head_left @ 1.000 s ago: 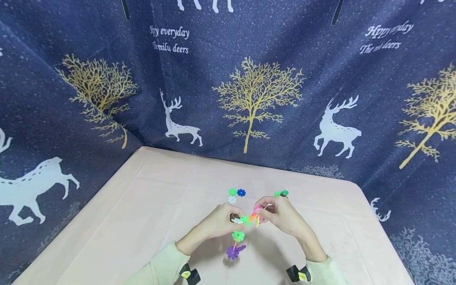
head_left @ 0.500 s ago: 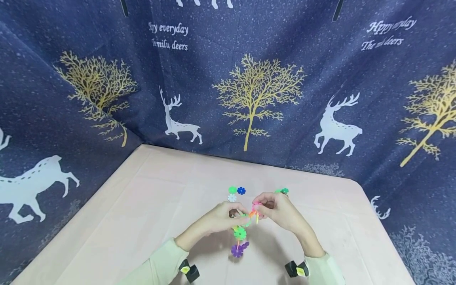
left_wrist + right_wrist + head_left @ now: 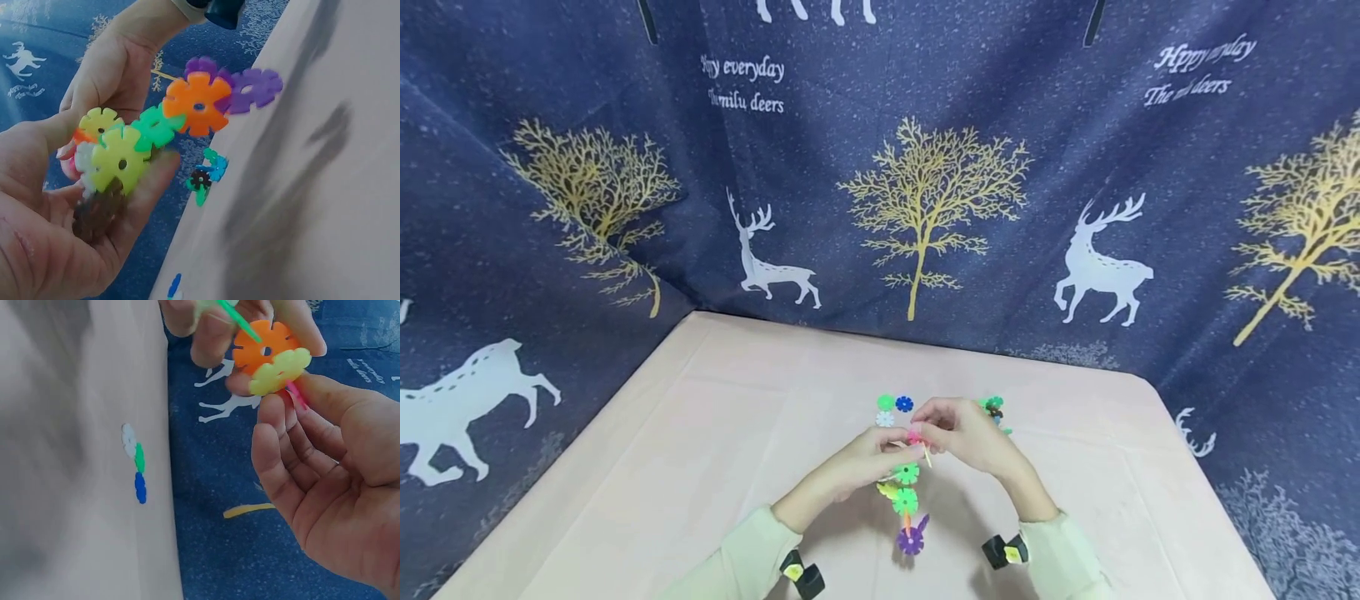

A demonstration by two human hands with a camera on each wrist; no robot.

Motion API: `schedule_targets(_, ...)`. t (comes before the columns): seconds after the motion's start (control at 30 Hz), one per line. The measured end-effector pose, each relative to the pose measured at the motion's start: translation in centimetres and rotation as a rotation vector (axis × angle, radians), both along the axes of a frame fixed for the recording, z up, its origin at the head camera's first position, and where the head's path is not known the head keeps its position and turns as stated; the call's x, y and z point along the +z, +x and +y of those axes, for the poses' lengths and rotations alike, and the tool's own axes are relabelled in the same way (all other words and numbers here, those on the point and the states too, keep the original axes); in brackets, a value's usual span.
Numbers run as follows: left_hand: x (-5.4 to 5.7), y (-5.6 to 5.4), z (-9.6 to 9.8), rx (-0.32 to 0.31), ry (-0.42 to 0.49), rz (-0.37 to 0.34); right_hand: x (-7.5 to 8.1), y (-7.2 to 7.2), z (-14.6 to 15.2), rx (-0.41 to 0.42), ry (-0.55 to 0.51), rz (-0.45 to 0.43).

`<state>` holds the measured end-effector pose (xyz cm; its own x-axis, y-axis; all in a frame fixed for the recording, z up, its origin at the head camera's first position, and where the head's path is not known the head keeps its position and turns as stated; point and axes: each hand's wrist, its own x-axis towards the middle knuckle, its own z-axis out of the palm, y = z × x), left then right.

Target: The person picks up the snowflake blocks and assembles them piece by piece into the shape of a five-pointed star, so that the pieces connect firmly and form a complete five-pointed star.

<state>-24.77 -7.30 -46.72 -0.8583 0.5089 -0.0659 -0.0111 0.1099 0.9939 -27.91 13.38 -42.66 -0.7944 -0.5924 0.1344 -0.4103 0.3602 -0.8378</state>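
My left hand [image 3: 861, 458] holds a chain of notched plastic snowflake discs. From that hand hang green discs [image 3: 906, 502] and a purple disc [image 3: 911, 541]. In the left wrist view a brown disc [image 3: 97, 215], a yellow disc [image 3: 115, 150], an orange disc [image 3: 199, 119] and purple discs [image 3: 256, 94] show along it. My right hand [image 3: 966, 433] pinches a pink disc [image 3: 297, 395], joined to a yellow disc [image 3: 281, 370] beside an orange disc [image 3: 250, 340]. Both hands' fingertips meet around these pieces, partly hiding the joints.
Beyond the hands, a light green disc [image 3: 886, 402], a blue disc [image 3: 904, 403] and a white disc [image 3: 885, 418] lie on the pale table [image 3: 737, 400]. Behind my right hand sits a small cluster of green, brown and blue discs [image 3: 995, 402]. A dark blue patterned cloth [image 3: 820, 167] hangs behind.
My right hand has moved left, bringing the pink disc up to my left fingertips. The hanging chain has swung slightly right. More of the cluster at the right has come into sight.
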Motion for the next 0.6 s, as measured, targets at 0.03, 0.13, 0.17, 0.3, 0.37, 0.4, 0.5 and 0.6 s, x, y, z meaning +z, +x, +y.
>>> schedule_targets(0.03,-0.1,0.0,-0.1,0.015,0.012,-0.010,-0.1,-0.2,-0.1,-0.006,0.004,0.000)
schedule_targets(0.13,-0.3,0.0,-0.5,0.061,0.019,-0.027,-0.7,-0.7,-0.3,-0.022,0.017,0.003)
schedule_targets(0.17,-0.4,0.0,-0.6,0.075,0.019,-0.032,-1.0,-0.9,-0.3,-0.029,0.023,0.004)
schedule_targets(0.3,-0.5,0.1,-1.0,0.126,0.028,-0.067,-1.9,-1.6,-0.5,-0.067,0.043,0.014)
schedule_targets(0.37,-0.5,0.2,-1.2,0.145,0.041,-0.088,-2.4,-2.0,-0.5,-0.088,0.051,0.028)
schedule_targets(0.4,-0.5,0.2,-1.3,0.154,0.050,-0.098,-2.5,-2.3,-0.5,-0.098,0.056,0.039)
schedule_targets(0.5,-0.5,0.3,-1.6,0.175,0.064,-0.112,-3.1,-2.8,-0.6,-0.123,0.072,0.053)
schedule_targets(0.6,-0.7,0.4,-1.9,0.195,0.093,-0.135,-3.7,-3.5,-0.8,-0.132,0.098,0.066)
